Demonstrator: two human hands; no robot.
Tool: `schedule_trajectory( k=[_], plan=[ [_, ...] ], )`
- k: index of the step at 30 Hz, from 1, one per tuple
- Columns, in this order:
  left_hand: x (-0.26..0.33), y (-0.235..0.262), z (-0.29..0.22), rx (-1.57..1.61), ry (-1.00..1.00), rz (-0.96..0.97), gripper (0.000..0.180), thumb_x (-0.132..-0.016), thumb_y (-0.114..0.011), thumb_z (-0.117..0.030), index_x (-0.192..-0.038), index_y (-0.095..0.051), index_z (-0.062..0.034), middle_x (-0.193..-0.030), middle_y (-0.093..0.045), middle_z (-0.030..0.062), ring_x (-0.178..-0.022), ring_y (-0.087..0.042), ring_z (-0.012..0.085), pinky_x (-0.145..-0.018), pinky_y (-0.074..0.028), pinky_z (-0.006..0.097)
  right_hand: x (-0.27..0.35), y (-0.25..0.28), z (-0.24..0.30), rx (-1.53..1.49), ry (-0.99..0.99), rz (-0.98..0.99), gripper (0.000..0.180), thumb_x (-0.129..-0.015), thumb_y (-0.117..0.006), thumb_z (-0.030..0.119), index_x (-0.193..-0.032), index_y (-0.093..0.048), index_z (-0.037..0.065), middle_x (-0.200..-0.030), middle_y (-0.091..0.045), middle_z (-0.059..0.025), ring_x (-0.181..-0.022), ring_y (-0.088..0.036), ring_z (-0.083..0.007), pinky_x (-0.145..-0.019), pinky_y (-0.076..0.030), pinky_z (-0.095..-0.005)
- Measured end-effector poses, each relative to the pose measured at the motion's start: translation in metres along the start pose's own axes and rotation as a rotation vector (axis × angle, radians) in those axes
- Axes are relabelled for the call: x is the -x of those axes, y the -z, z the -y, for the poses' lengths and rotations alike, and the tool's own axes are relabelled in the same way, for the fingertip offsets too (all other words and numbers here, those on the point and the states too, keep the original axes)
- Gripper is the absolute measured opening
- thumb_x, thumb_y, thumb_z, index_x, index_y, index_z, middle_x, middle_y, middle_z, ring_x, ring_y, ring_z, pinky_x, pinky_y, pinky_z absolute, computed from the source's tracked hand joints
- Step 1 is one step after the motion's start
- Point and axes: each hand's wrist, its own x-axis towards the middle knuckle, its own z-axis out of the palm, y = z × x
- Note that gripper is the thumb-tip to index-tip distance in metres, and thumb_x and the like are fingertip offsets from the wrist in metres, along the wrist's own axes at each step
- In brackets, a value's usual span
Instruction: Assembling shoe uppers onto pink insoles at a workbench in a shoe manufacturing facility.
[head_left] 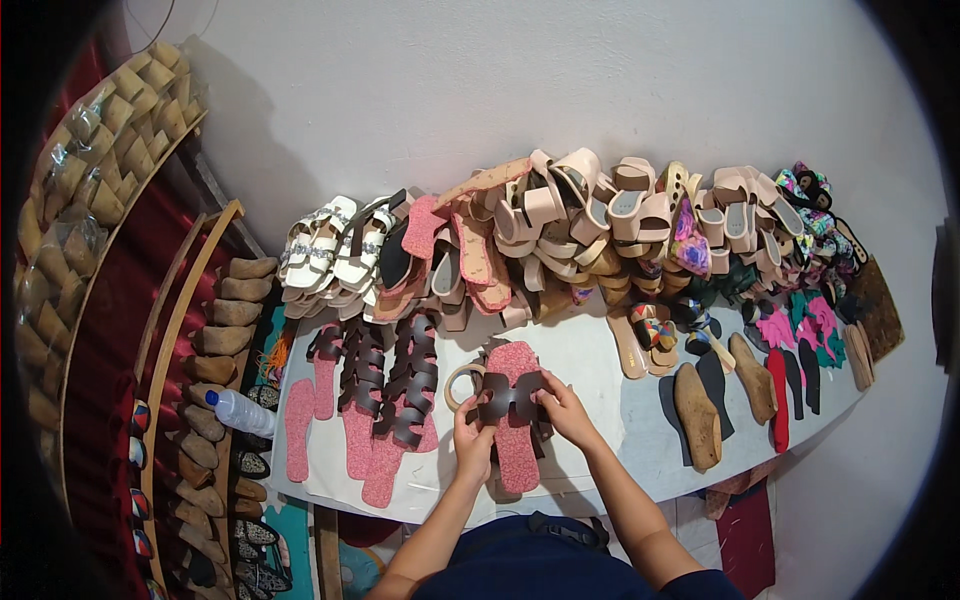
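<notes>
Between my hands is a dark brown H-shaped sandal strap (511, 400), laid across a pink patterned insole (516, 458). My left hand (475, 442) is closed on the strap's left end, with the thumb near the insole's edge. At the strap's right end, my right hand (564, 412) pinches it between thumb and fingers. A roll of tape (461, 377) stands just beyond my left hand. More dark material shows partly behind the insole, mostly hidden. To the left lie several pink insoles (382, 470) with dark brown woven straps (408, 395) on them.
Finished sandals (575, 215) are heaped along the table's back by the wall. On the right lie wooden shoe lasts (697, 415) and dark and red sole pieces (778, 400). A water bottle (240, 413) and a rack of lasts (225, 340) are left of the table (590, 480).
</notes>
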Motion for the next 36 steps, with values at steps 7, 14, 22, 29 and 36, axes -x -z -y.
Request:
schedule_trajectory(
  k=[7, 14, 22, 29, 36],
  plan=[
    [-0.001, 0.000, -0.005, 0.026, -0.008, -0.093, 0.049, -0.075, -0.046, 0.011, -0.118, -0.028, -0.0050, -0.100, -0.051, 0.0132, -0.090, -0.053, 0.0162, -0.075, -0.043, 0.025, 0.027, 0.013, 0.053, 0.797, 0.327, 0.005, 0.053, -0.065, -0.063, 0.015, -0.114, -0.046, 0.014, -0.097, -0.049, -0.0123, -0.102, -0.041, -0.0278, -0.086, -0.035, -0.0378],
    [-0.001, -0.007, -0.008, 0.078, 0.034, -0.104, 0.047, -0.077, -0.048, 0.007, -0.118, -0.028, -0.0062, -0.100, -0.050, 0.0131, -0.090, -0.052, 0.0162, -0.074, -0.043, 0.026, 0.020, 0.009, 0.047, 0.741, 0.244, 0.000, 0.035, -0.070, -0.059, 0.006, -0.104, -0.052, 0.010, -0.090, -0.054, -0.0111, -0.082, -0.054, -0.0272, -0.071, -0.045, -0.0318],
    [-0.002, -0.009, -0.007, 0.074, 0.039, -0.075, 0.048, -0.077, -0.050, 0.006, -0.118, -0.028, -0.0067, -0.099, -0.051, 0.0111, -0.088, -0.052, 0.0142, -0.073, -0.043, 0.025, 0.020, -0.007, 0.017, -0.041, 0.215, 0.010, 0.036, -0.082, -0.042, -0.001, -0.117, -0.035, 0.007, -0.097, -0.055, -0.0114, -0.077, -0.055, -0.0109, -0.061, -0.045, -0.0224],
    [0.001, -0.012, -0.005, 0.043, 0.049, -0.082, 0.044, -0.077, -0.050, 0.006, -0.116, -0.031, -0.0064, -0.102, -0.049, 0.0097, -0.090, -0.051, 0.0141, -0.074, -0.044, 0.025, 0.022, -0.019, 0.015, -0.572, 0.038, 0.037, 0.037, -0.081, -0.044, -0.004, -0.115, -0.033, 0.006, -0.097, -0.055, -0.0086, -0.060, -0.046, -0.0013, -0.047, -0.034, -0.0142],
    [0.008, -0.016, -0.003, 0.016, 0.052, -0.027, 0.046, -0.075, -0.047, 0.009, -0.115, -0.031, -0.0079, -0.104, -0.047, 0.0098, -0.091, -0.051, 0.0139, -0.076, -0.045, 0.026, 0.020, -0.030, 0.015, -0.746, -0.020, -0.200, 0.032, -0.075, -0.052, -0.007, -0.098, -0.035, 0.007, -0.081, -0.059, -0.0083, -0.053, -0.046, -0.0016, -0.040, -0.031, -0.0136]
  ],
)
